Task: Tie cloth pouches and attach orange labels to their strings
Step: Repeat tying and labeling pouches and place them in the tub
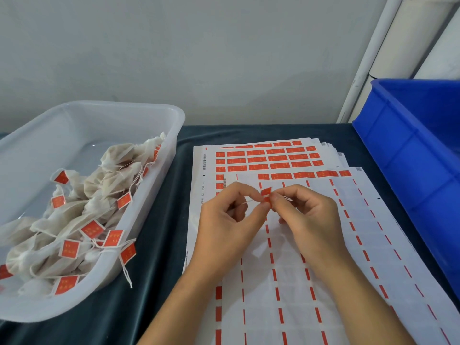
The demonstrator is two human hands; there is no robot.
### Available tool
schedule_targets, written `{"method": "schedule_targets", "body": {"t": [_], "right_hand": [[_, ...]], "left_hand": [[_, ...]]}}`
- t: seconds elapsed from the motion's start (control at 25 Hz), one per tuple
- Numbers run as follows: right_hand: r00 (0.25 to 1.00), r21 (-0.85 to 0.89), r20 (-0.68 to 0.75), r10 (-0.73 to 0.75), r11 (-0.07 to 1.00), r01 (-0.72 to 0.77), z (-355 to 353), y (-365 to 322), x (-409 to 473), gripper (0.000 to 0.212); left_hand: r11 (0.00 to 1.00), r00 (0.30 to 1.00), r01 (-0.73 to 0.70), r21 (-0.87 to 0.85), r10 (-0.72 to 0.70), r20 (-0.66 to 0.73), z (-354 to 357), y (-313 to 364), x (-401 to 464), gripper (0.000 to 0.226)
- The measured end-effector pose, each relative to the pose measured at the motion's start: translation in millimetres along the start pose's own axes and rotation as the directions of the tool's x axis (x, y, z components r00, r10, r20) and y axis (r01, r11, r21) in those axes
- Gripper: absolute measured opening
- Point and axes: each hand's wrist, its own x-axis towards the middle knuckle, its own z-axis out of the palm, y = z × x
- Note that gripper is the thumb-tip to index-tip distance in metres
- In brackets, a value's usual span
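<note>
Pinching one small orange label [266,194] between their fingertips, the left hand [231,220] and the right hand [308,215] meet above the label sheets [323,245], and a thin white string [249,201] runs through the same grasp, out toward the left hand. Both hands are curled around this fine work, the label folded over the string; the pouch at the string's other end cannot be made out.

A dark teal cloth [154,245] covers the table. Several sheets lie overlapped on it: the nearest is mostly peeled, with only narrow orange strips left between blank cells, while the sheets behind it carry full rows of orange labels [268,159].

On the left stands a translucent plastic tub [149,115] with a heap of tied cloth pouches [99,195] in it, each carrying an orange tag; some strings hang over the tub's near rim. On the right a blue plastic crate [410,150] sits at the table's edge. Behind everything rises a plain grey wall [199,46], with white pipes [388,46] standing in the right corner.
</note>
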Motion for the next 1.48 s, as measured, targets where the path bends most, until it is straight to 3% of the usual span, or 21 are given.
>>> {"method": "schedule_targets", "body": {"t": [0.28, 0.68, 0.84, 1.08, 1.48], "right_hand": [[1.0, -0.019, 0.006, 0.001, 1.0, 0.0, 1.3, -1.7, 0.1, 0.006], [0.99, -0.093, -0.006, -0.139, 0.986, 0.138, -1.1, -8.4, -0.4, 0.011], [0.983, -0.095, -0.023, -0.184, 0.979, 0.181, -3.4, -8.0, 1.0, 0.006], [0.99, -0.07, 0.001, -0.139, 0.988, 0.139, -1.6, -9.3, 0.6, 0.017], [0.993, -0.038, 0.01, -0.122, 0.992, 0.122, -2.0, -8.2, 0.5, 0.016]], "left_hand": [[0.999, 0.997, 0.009, 0.039, -0.006, -0.08, -0.4, -2.7, 0.2, 0.011], [0.993, 0.997, 0.005, 0.118, 0.003, -0.073, 0.3, -2.4, 1.6, 0.008], [0.995, 0.998, 0.041, 0.087, -0.038, -0.042, -1.0, -3.7, 2.8, 0.004], [0.993, 0.993, 0.119, -0.016, -0.119, 0.018, -4.4, -4.0, 6.0, 0.006], [0.981, 0.981, 0.184, -0.058, -0.179, 0.071, -6.7, -5.5, 7.9, 0.006]]}}
